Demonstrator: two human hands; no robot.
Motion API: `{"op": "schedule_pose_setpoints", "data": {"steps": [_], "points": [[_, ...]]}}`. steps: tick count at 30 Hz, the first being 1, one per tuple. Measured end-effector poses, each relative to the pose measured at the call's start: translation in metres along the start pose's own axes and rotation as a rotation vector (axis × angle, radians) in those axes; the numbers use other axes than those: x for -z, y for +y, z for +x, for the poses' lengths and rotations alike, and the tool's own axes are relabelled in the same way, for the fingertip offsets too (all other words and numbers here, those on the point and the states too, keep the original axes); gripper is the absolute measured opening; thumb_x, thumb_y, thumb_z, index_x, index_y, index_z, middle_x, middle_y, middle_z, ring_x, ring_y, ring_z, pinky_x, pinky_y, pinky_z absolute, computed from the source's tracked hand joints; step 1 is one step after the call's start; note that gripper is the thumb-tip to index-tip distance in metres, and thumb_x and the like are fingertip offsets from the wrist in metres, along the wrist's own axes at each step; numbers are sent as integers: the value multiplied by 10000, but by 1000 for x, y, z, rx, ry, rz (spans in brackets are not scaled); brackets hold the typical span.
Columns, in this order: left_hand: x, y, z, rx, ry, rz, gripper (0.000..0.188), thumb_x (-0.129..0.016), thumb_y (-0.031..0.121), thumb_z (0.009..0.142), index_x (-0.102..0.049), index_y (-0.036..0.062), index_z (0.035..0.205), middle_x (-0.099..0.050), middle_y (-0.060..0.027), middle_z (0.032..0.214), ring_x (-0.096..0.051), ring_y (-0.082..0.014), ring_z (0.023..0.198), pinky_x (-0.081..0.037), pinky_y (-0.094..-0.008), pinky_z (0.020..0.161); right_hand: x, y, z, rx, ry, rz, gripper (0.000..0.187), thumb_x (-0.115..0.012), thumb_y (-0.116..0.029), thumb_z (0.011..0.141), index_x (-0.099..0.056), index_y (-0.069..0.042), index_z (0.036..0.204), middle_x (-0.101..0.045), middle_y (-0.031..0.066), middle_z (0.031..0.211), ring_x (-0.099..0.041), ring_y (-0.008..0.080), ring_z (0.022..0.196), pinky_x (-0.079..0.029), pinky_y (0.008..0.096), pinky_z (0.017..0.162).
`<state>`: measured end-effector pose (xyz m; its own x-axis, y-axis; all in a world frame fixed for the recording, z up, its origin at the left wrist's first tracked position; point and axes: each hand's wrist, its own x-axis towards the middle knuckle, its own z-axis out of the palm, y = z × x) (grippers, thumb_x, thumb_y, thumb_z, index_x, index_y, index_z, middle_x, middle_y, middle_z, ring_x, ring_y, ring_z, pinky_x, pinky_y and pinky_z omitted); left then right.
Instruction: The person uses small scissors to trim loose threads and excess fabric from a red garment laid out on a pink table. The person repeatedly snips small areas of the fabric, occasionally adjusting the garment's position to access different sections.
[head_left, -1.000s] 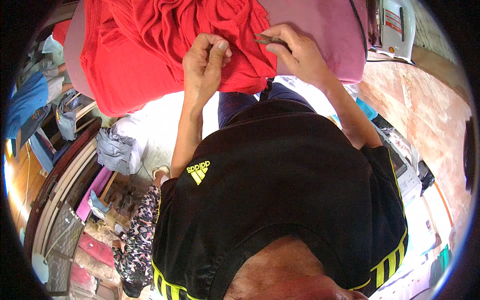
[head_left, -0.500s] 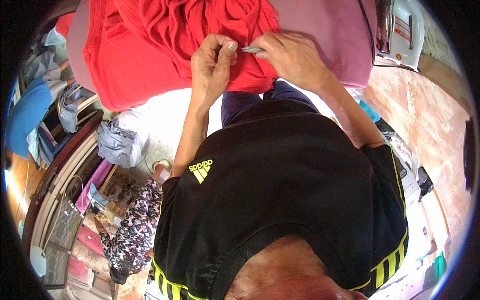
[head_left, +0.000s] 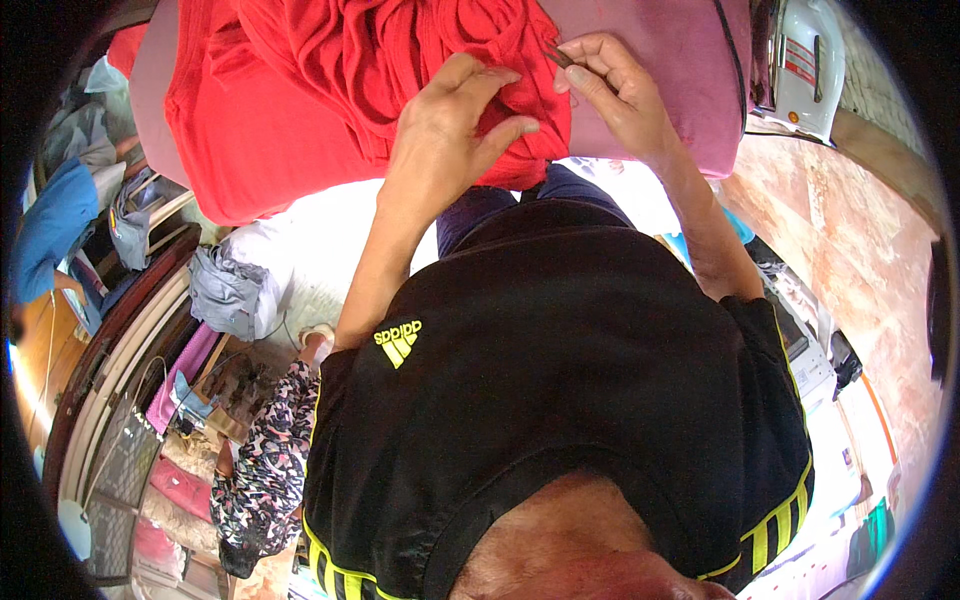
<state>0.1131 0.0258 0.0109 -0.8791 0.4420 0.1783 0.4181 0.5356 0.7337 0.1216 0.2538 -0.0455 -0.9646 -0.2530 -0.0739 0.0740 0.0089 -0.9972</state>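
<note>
A red knit garment (head_left: 270, 130) lies bunched in folds on the pink-covered table (head_left: 660, 90) in front of me. Over the garment's right part, my left hand (head_left: 445, 130) is open, thumb and forefinger well apart, with nothing between them. To its right, at the garment's edge, my right hand (head_left: 620, 95) is closed round a small pointed metal tool (head_left: 560, 56). The tool looks like tweezers or thread snips; most of it is hidden by the fingers. Its tips point up and left, toward the red knit.
A white and red appliance (head_left: 803, 70) stands at the far right, with a black cord (head_left: 735, 50) running over the table near it. Piled grey cloth (head_left: 232, 290) lies to the left. Another person in a patterned top (head_left: 270, 450) is at the lower left, and one in blue (head_left: 50, 230) at the far left.
My right hand has moved up and right with the tool and turned, its thumb now showing. My left hand has opened from a pinch and shifted slightly right.
</note>
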Motion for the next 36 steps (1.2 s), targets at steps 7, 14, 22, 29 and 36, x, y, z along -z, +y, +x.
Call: {"op": "schedule_pose_setpoints", "data": {"steps": [7, 14, 22, 29, 36], "points": [[-8, -19, 0, 6, -72, -90, 77, -708, 18, 818, -710, 18, 895, -665, -151, 871, -669, -354, 773, -540, -426, 673, -7, 1, -16, 81, -42, -97, 254, -612, -119, 987, -566, 3, 1205, -678, 109, 1062, -685, 192, 989, -525, 322, 874], [-7, -21, -15, 7, 6, 29, 121, -668, -35, 828, -590, -9, 917, -643, -178, 860, -654, -381, 779, -532, -433, 657, -17, -20, -6, 254, -205, -743, 283, -651, -242, 923, -612, -102, 1165, -675, 120, 1041, -670, 321, 971, -519, 440, 861], [-23, -23, -22, -104, 138, 125, 177, -672, -56, 821, -578, 36, 940, -612, -151, 914, -649, -351, 798, -538, -428, 670, -28, -21, 4, 290, -254, -909, 242, -614, -309, 925, -616, -116, 1071, -672, 87, 1004, -673, 308, 962, -518, 460, 823], [-24, -23, -26, -72, 127, 108, 160, -703, -2, 804, -592, 35, 913, -596, -124, 934, -613, -344, 823, -504, -432, 695, -14, -24, -2, 284, -347, -1026, 240, -615, -286, 930, -616, -108, 1091, -678, 104, 1021, -677, 324, 952, -522, 455, 810], [-8, -18, -40, -99, 155, 211, 265, -826, 287, 742, -688, 82, 839, -592, -49, 926, -568, -246, 896, -383, -407, 821, 11, -8, -13, 223, -72, -677, 249, -642, -235, 939, -619, -90, 1139, -691, 125, 1023, -679, 339, 964, -532, 426, 820]]}}
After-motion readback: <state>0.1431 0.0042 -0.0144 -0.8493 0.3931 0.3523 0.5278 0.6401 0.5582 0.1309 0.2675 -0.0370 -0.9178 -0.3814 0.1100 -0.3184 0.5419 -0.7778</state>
